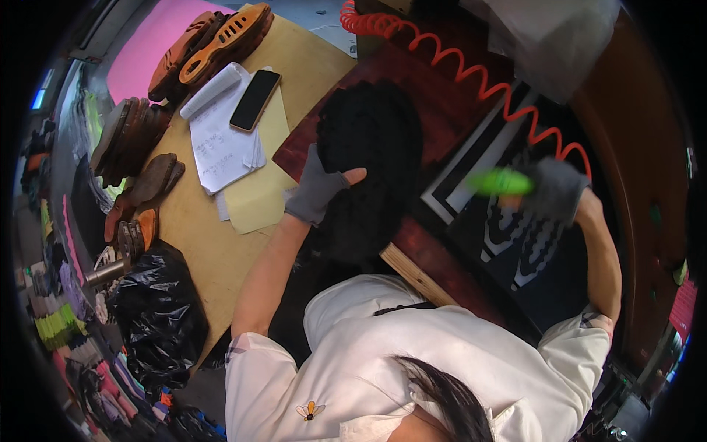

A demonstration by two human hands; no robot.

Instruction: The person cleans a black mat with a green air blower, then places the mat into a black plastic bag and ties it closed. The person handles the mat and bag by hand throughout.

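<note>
My left hand [320,193], in a grey glove with bare fingertips, grips the near-left side of a black, bulky, sole-shaped piece [379,140]. The thumb lies across its top; the other fingers are partly hidden. This dark piece rests on a dark red board [456,110], and its details are lost in shadow. Off to the right, my right hand [556,193] wears a matching grey glove and is closed round a bright green tool [501,182], smeared by motion. Below that hand lies a dark panel with black-and-white cut-out shapes [508,239].
A red coiled hose [471,72] runs from the top toward my right hand. On the tan table [199,272] at left lie a notepad [221,140], a phone [255,100] and stacks of brown soles [129,140]. A black plastic bag [158,317] sits at its near edge.
</note>
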